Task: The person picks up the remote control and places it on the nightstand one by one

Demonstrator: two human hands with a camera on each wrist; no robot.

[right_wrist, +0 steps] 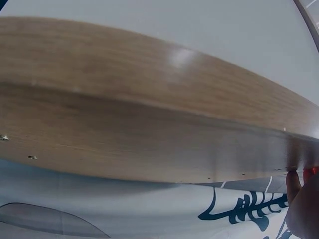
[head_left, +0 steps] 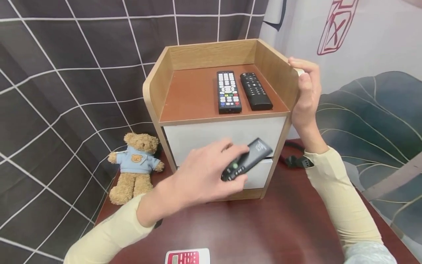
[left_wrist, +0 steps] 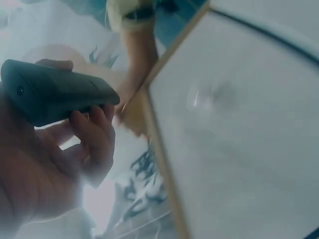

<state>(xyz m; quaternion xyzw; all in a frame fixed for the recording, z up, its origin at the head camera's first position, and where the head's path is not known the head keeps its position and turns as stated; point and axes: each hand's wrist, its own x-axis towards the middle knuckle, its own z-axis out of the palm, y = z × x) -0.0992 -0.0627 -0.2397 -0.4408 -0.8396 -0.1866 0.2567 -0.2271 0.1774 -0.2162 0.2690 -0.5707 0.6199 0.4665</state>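
In the head view my left hand (head_left: pixel 206 170) grips a black remote control (head_left: pixel 250 156) before the small wooden cabinet's (head_left: pixel 214 57) white upper drawer front (head_left: pixel 197 141). The left wrist view shows the remote (left_wrist: pixel 60 92) from one end, with fingers of the left hand (left_wrist: pixel 65 154) curled under it. My right hand (head_left: pixel 306 95) holds the cabinet's right side panel near its top front corner, fingers over the edge. Only part of the right hand (right_wrist: pixel 304 204) appears in the right wrist view, against the wooden side. On the cabinet top lie a white-buttoned remote (head_left: pixel 229 91) and a slimmer black remote (head_left: pixel 256 91).
A teddy bear (head_left: pixel 135 163) in a blue top leans left of the cabinet. A red and white calculator (head_left: pixel 188 256) lies at the front of the dark red table (head_left: pixel 263 227). Behind hangs a dark checked curtain (head_left: pixel 99 47). A black strap (head_left: pixel 293 161) is right of the cabinet.
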